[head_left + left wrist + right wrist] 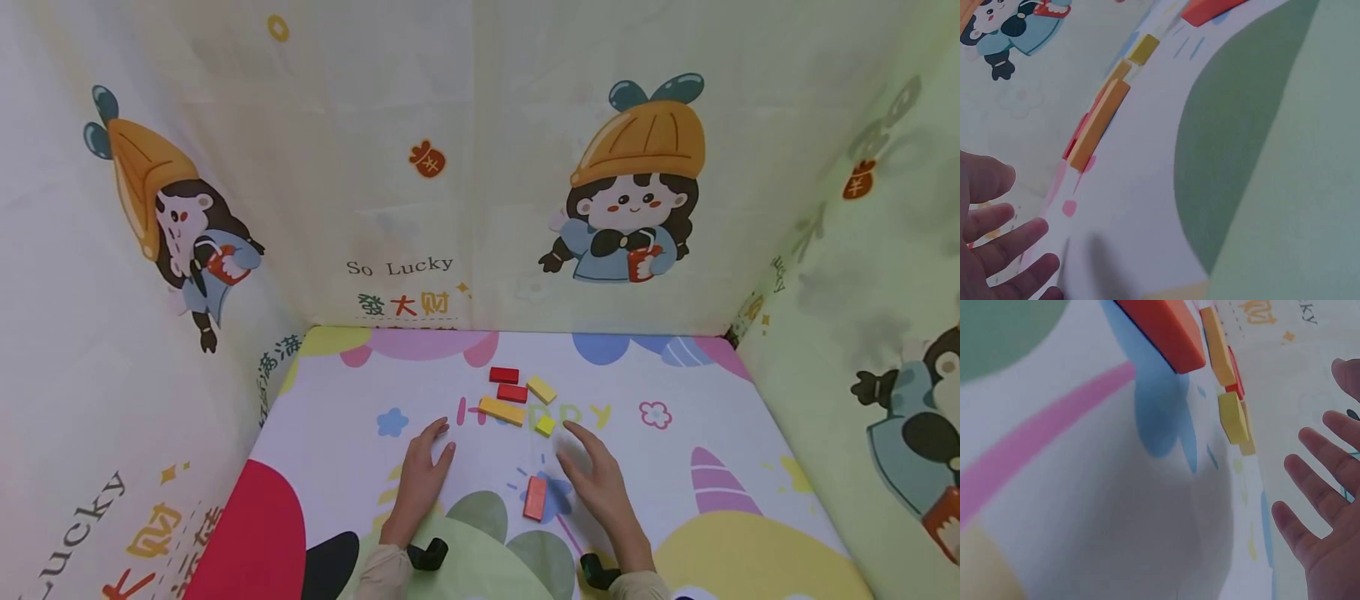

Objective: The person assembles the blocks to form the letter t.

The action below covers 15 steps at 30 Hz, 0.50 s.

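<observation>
Several small toy blocks lie on the printed table mat. Two red blocks (504,375) sit farthest back, with a pale yellow block (542,389) to their right. In front of them is a longer orange-yellow block (502,411), and a small bright yellow block (545,426) lies to its right. Closer to the person lies a coral-red block (535,498) by itself. My left hand (426,471) hovers left of the blocks, fingers loosely spread, holding nothing. On the other side my right hand (597,479) is also relaxed and holds nothing, its fingertips nearest the bright yellow block.
The colourful mat (330,442) covers the table. Cloth walls with cartoon prints rise at the back (510,208), left (75,333) and right (847,333). A black wrist camera mount shows at each wrist.
</observation>
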Tool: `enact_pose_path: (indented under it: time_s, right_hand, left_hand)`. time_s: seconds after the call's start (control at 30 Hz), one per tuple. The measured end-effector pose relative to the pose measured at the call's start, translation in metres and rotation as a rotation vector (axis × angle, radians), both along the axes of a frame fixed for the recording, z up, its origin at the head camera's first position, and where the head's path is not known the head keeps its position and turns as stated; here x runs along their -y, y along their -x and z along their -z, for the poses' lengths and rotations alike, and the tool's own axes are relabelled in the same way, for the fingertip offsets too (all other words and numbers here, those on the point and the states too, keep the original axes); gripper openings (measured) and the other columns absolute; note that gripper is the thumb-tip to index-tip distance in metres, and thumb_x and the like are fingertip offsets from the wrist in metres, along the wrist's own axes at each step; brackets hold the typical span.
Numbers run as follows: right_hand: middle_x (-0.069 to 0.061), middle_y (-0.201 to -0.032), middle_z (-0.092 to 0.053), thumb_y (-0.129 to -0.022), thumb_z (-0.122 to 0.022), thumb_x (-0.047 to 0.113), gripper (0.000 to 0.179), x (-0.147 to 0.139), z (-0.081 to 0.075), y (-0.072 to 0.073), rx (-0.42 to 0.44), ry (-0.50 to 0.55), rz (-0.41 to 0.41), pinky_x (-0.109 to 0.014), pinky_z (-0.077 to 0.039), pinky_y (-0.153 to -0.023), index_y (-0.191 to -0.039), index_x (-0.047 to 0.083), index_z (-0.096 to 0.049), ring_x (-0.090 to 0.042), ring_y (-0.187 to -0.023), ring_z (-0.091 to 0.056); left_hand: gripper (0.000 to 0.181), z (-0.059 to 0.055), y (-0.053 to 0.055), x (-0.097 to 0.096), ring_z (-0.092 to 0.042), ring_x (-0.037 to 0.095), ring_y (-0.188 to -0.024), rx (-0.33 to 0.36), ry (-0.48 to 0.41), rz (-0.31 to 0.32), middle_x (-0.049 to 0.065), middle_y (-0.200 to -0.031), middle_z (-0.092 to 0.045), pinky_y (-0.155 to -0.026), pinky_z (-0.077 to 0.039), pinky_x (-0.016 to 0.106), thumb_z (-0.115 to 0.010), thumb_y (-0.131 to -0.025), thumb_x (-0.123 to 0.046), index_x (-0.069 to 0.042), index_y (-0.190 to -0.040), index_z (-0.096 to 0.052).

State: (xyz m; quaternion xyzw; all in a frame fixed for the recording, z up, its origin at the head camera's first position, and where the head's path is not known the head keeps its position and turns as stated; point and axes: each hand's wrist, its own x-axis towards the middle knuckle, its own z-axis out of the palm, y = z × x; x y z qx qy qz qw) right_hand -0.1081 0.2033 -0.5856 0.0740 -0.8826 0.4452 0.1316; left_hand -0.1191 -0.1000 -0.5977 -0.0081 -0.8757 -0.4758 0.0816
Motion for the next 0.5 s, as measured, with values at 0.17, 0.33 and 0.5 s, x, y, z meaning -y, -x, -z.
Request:
enact_pose_path:
  time_s: [0.17,0.33,0.5]
  right_hand:
    - [-0.011,-0.150,-0.060,-0.096,-0.076,0.020,0.054,0.009,-0.003,0.010,0.092,0.007,-0.022,-0.064,-0.041,-0.115,-0.147,0.013,-0.058,-0.037,-0.143,-0.052]
    - [-0.012,-0.149,-0.061,-0.095,-0.076,0.019,0.055,0.021,-0.001,0.021,0.121,-0.032,-0.047,-0.065,-0.041,-0.116,-0.147,0.013,-0.058,-0.039,-0.142,-0.053]
    - [-0.012,-0.144,-0.064,-0.093,-0.077,0.016,0.056,0.029,0.002,0.030,0.071,-0.069,-0.085,-0.064,-0.043,-0.114,-0.145,0.009,-0.059,-0.038,-0.137,-0.056]
  left_hand:
    - [0.047,-0.001,0.008,-0.008,-0.056,0.039,-0.134,0.009,-0.024,0.020,0.013,-0.140,-0.067,-0.114,-0.042,0.060,-0.065,-0.103,-0.017,-0.007,-0.148,-0.055]
    - [0.046,-0.002,0.014,-0.017,-0.059,0.037,-0.132,0.039,-0.020,0.012,0.012,-0.139,-0.068,-0.114,-0.042,0.059,-0.066,-0.102,-0.016,-0.004,-0.146,-0.057]
    - [0.047,-0.001,0.019,-0.026,-0.061,0.035,-0.127,0.030,0.006,0.014,0.010,-0.137,-0.070,-0.110,-0.044,0.062,-0.066,-0.102,-0.017,-0.006,-0.146,-0.057]
